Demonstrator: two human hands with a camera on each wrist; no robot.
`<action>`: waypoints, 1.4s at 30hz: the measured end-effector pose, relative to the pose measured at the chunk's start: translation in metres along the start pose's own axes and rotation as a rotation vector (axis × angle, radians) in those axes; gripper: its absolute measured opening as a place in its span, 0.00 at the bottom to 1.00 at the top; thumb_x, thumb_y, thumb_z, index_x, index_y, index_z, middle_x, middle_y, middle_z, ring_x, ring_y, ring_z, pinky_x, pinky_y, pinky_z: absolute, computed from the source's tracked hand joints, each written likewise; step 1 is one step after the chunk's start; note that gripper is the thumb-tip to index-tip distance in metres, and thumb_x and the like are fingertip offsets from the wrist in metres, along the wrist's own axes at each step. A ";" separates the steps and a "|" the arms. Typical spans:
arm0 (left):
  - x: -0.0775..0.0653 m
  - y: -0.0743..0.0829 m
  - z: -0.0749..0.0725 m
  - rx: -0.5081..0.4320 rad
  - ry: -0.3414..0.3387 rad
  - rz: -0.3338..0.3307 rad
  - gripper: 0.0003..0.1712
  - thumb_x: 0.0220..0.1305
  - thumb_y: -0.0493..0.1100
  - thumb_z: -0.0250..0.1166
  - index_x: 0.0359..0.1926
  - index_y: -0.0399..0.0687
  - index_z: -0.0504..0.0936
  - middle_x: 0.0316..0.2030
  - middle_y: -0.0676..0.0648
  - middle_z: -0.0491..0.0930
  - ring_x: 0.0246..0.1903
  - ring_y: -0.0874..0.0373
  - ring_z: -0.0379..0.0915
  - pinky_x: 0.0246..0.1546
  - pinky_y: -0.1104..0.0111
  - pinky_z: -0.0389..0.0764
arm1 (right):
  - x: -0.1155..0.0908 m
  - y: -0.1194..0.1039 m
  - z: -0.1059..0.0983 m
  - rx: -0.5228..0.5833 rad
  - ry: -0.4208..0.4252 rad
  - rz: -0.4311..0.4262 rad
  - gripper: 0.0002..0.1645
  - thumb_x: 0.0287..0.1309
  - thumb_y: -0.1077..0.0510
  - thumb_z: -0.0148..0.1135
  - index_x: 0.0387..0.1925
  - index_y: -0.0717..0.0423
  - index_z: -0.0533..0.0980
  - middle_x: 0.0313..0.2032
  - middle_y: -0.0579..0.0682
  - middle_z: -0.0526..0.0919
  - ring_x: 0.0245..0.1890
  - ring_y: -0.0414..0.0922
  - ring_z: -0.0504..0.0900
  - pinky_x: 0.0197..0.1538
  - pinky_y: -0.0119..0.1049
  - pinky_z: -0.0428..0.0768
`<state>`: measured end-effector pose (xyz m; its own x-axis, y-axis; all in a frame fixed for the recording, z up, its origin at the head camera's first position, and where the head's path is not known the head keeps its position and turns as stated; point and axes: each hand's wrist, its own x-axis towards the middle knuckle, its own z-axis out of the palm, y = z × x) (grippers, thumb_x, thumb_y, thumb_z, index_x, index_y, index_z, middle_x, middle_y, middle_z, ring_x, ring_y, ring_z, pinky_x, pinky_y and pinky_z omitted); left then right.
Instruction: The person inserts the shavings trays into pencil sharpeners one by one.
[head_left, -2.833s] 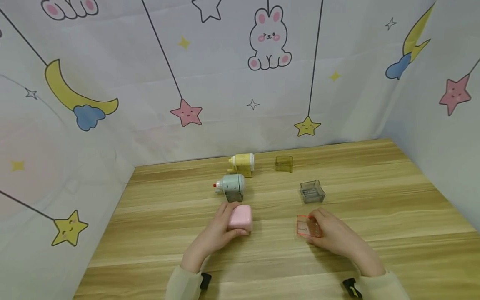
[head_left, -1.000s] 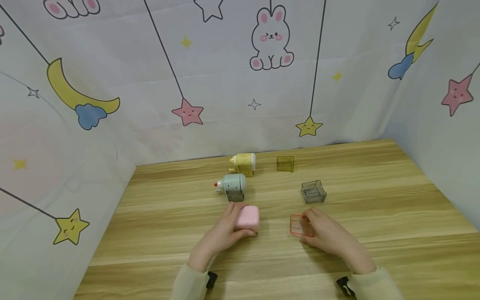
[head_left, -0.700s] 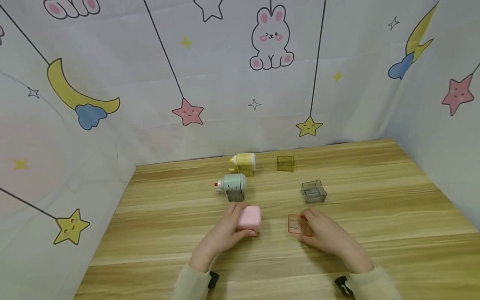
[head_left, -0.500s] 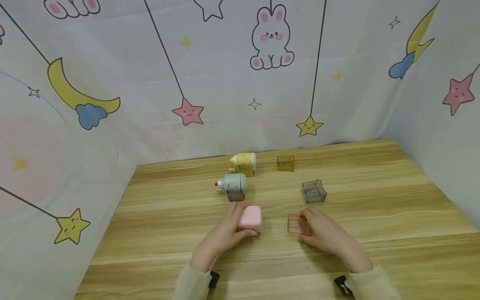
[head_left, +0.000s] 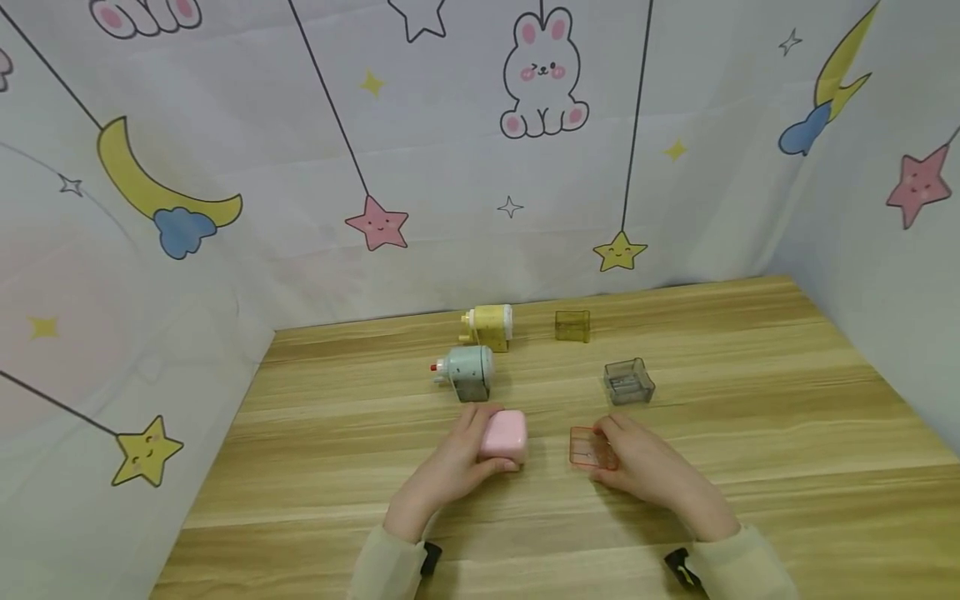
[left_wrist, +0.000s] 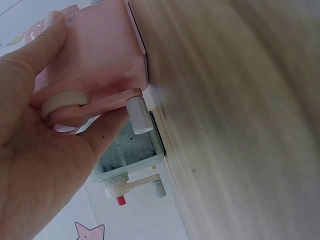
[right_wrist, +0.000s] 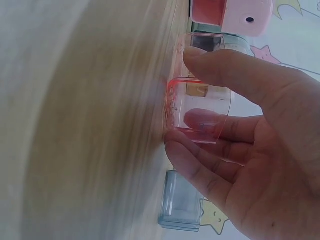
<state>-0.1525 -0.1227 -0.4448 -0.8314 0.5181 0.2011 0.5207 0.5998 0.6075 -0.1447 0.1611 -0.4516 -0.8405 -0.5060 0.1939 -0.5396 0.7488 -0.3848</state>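
My left hand (head_left: 450,462) grips a pink crank pencil sharpener (head_left: 505,437) at the middle of the table. In the left wrist view its crank (left_wrist: 112,104) with a pale knob faces the palm, and the thumb presses on its side. My right hand (head_left: 648,465) holds a clear red shavings drawer (head_left: 583,447) between thumb and fingers, low over the wood. A short gap separates drawer and sharpener. From the right wrist, the drawer (right_wrist: 200,107) shows as a hollow box, with the sharpener (right_wrist: 250,19) beyond it.
Behind my left hand stand a mint-green crank sharpener (head_left: 468,369) and a yellow one (head_left: 490,323). To the right lie a clear grey drawer (head_left: 628,383) and a clear yellow drawer (head_left: 572,327). A printed cloth (head_left: 450,167) hangs along the table's back edge.
My left hand has moved right with the pink sharpener, and my right hand has moved left with the red drawer. The gap between them has narrowed; both grips stay the same.
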 end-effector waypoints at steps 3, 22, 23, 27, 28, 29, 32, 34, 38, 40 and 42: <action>0.001 0.001 0.001 -0.004 -0.001 -0.004 0.39 0.49 0.53 0.66 0.59 0.46 0.60 0.50 0.45 0.64 0.44 0.57 0.64 0.44 0.55 0.75 | 0.001 0.000 0.000 0.004 -0.006 0.000 0.31 0.39 0.48 0.70 0.42 0.63 0.71 0.34 0.49 0.73 0.31 0.41 0.70 0.36 0.43 0.77; 0.003 0.005 0.005 -0.008 -0.004 0.000 0.38 0.50 0.52 0.66 0.59 0.46 0.60 0.51 0.44 0.64 0.45 0.57 0.63 0.46 0.55 0.74 | 0.003 -0.001 0.000 0.001 -0.026 0.011 0.31 0.39 0.48 0.70 0.42 0.63 0.71 0.34 0.49 0.72 0.31 0.40 0.69 0.36 0.42 0.77; 0.004 0.006 0.005 -0.007 -0.002 0.001 0.38 0.50 0.52 0.66 0.58 0.46 0.60 0.51 0.44 0.64 0.45 0.57 0.63 0.46 0.55 0.74 | 0.003 -0.001 0.000 0.003 -0.026 0.011 0.31 0.39 0.48 0.70 0.42 0.63 0.71 0.34 0.49 0.72 0.31 0.40 0.69 0.36 0.42 0.77; 0.005 0.008 0.005 -0.011 -0.003 0.007 0.38 0.50 0.51 0.66 0.58 0.45 0.60 0.51 0.44 0.64 0.44 0.56 0.64 0.45 0.55 0.74 | 0.003 -0.001 0.000 0.002 -0.022 0.007 0.31 0.39 0.49 0.71 0.42 0.63 0.71 0.34 0.48 0.72 0.31 0.40 0.69 0.36 0.43 0.77; 0.005 0.008 0.005 -0.013 -0.005 0.007 0.38 0.49 0.51 0.67 0.58 0.45 0.60 0.51 0.44 0.64 0.44 0.57 0.64 0.45 0.55 0.74 | 0.003 -0.001 0.001 0.001 -0.020 0.005 0.31 0.39 0.49 0.71 0.42 0.63 0.71 0.34 0.48 0.72 0.31 0.40 0.69 0.36 0.43 0.77; 0.005 0.008 0.005 -0.013 -0.006 0.008 0.38 0.49 0.51 0.67 0.58 0.45 0.60 0.51 0.44 0.64 0.44 0.57 0.64 0.45 0.55 0.74 | 0.003 -0.001 0.001 0.001 -0.019 0.003 0.31 0.39 0.49 0.71 0.42 0.63 0.71 0.34 0.48 0.72 0.31 0.40 0.69 0.36 0.43 0.77; 0.006 0.009 0.006 -0.012 -0.010 0.009 0.38 0.49 0.51 0.67 0.58 0.46 0.60 0.50 0.44 0.65 0.44 0.57 0.64 0.45 0.56 0.75 | 0.003 -0.001 0.001 0.004 -0.016 0.002 0.31 0.39 0.49 0.70 0.42 0.63 0.71 0.34 0.48 0.72 0.31 0.40 0.70 0.36 0.43 0.78; 0.006 0.009 0.007 -0.011 -0.010 0.013 0.38 0.49 0.52 0.67 0.58 0.47 0.60 0.50 0.44 0.65 0.44 0.57 0.64 0.45 0.56 0.75 | 0.003 -0.001 0.001 0.005 -0.015 0.001 0.31 0.39 0.49 0.70 0.42 0.63 0.71 0.34 0.49 0.72 0.31 0.40 0.70 0.36 0.43 0.78; 0.007 0.009 0.009 -0.002 -0.009 0.023 0.38 0.50 0.53 0.66 0.59 0.48 0.60 0.49 0.45 0.65 0.45 0.57 0.64 0.45 0.56 0.74 | 0.003 -0.002 0.001 0.004 -0.014 -0.002 0.31 0.39 0.48 0.70 0.42 0.64 0.71 0.35 0.49 0.73 0.32 0.41 0.71 0.37 0.43 0.78; 0.008 0.010 0.010 -0.002 -0.009 0.025 0.38 0.49 0.53 0.66 0.58 0.48 0.60 0.50 0.45 0.65 0.45 0.57 0.64 0.46 0.56 0.74 | 0.004 -0.002 0.002 0.002 -0.014 -0.005 0.32 0.39 0.48 0.70 0.43 0.64 0.71 0.35 0.50 0.73 0.32 0.41 0.71 0.37 0.43 0.78; 0.009 0.011 0.010 -0.005 -0.007 0.026 0.38 0.49 0.52 0.67 0.58 0.48 0.61 0.50 0.45 0.65 0.45 0.57 0.63 0.46 0.56 0.74 | 0.004 -0.003 0.002 -0.001 -0.014 -0.008 0.32 0.39 0.48 0.70 0.43 0.64 0.71 0.35 0.50 0.73 0.33 0.41 0.71 0.38 0.43 0.78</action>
<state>-0.1519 -0.1052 -0.4443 -0.8163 0.5375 0.2114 0.5409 0.5829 0.6064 -0.1466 0.1561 -0.4512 -0.8354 -0.5177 0.1845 -0.5462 0.7453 -0.3823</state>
